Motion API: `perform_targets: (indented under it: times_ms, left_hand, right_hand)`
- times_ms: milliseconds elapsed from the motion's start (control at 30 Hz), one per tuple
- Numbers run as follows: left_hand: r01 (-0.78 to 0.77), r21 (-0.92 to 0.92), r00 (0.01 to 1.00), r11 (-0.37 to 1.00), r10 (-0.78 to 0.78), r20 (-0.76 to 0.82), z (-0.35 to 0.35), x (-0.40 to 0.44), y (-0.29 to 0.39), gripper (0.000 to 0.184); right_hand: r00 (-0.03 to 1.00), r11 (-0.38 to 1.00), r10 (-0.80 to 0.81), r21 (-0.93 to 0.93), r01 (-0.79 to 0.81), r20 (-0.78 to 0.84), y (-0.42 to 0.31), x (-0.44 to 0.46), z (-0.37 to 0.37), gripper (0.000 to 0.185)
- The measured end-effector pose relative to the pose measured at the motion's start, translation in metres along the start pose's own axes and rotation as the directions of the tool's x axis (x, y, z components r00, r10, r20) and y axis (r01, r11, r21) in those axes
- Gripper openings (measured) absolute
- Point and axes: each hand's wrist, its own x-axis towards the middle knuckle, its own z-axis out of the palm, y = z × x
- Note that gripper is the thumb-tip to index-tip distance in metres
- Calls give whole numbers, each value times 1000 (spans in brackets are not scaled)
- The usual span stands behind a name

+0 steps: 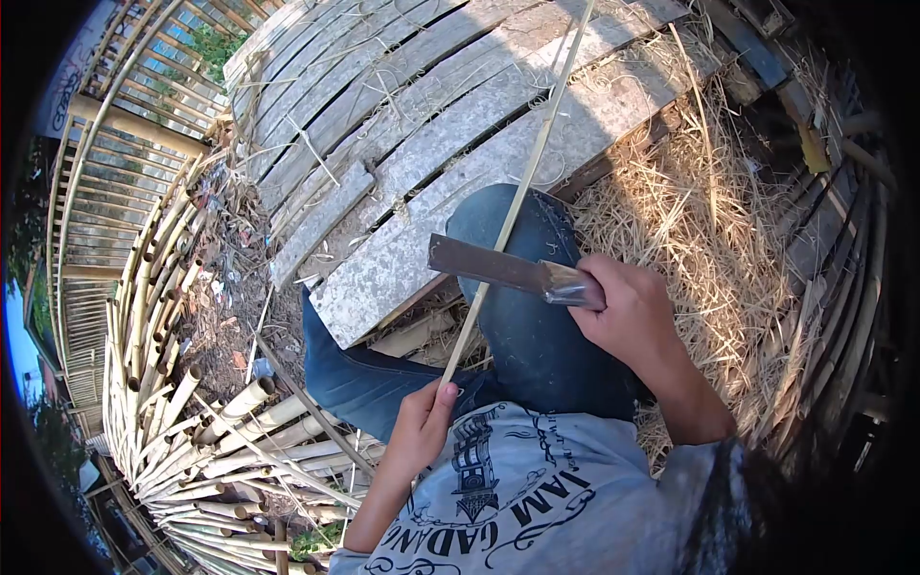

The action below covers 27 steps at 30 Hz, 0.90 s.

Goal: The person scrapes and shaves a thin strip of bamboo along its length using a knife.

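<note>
My right hand point(628, 311) is closed round the handle of a knife point(498, 268) with a broad, dark, blunt-ended blade. The blade lies across a long, thin bamboo strip point(522, 192), over my bent knee in jeans point(527, 326). Whether the edge bites into the strip cannot be made out. My left hand point(424, 422) grips the strip near its lower end, with the thumb along it. From there the strip runs up past the knee and over the wooden platform point(450, 144), leaving at the top of the view.
Thin shavings point(661, 201) lie heaped on the right and scattered over the platform. Cut bamboo poles point(220, 470) are stacked at the lower left. A bamboo fence point(125, 172) stands at the left. A short loose board point(321, 225) rests on the platform's left edge.
</note>
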Motion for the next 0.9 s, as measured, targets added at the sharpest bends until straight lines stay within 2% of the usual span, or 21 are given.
perform_targets:
  times_ms: [133,167,233,367,500,567,667,733,800,900]
  left_hand:
    - [-9,-17,998,1000,10,62,1,5,1,40]
    - [37,-66,993,997,-30,113,2,6,5,41]
    - [98,-195,973,976,-53,227,6,10,7,42]
    - [196,-297,921,934,-72,382,2,18,2,41]
    - [282,-373,861,884,-62,504,-5,28,6,42]
    - [346,-469,823,813,-23,568,-3,30,4,43]
    - [265,-423,862,866,-16,507,3,28,9,49]
    - [319,-473,841,821,-15,540,2,28,8,50]
    - [363,-483,868,797,-101,486,3,26,8,51]
    - [375,-426,868,823,-152,472,3,23,15,52]
  right_hand:
    - [997,987,-82,-135,82,9,10,22,-7,21]
    - [994,979,-113,-170,109,-13,13,26,-6,20]
    - [996,981,-94,-171,93,0,15,31,-6,20]
    - [995,982,-77,-169,86,58,20,35,-7,21]
    - [997,978,-44,-200,55,61,30,39,-4,21]
    - [995,985,-95,-143,95,10,39,43,0,20]
    - [995,984,-94,-150,98,33,45,47,3,20]
    - [998,989,-55,-140,57,15,45,48,6,21]
    - [1000,992,-22,-128,22,5,45,49,6,21]
    - [1000,975,1,-221,5,29,44,54,-6,20]
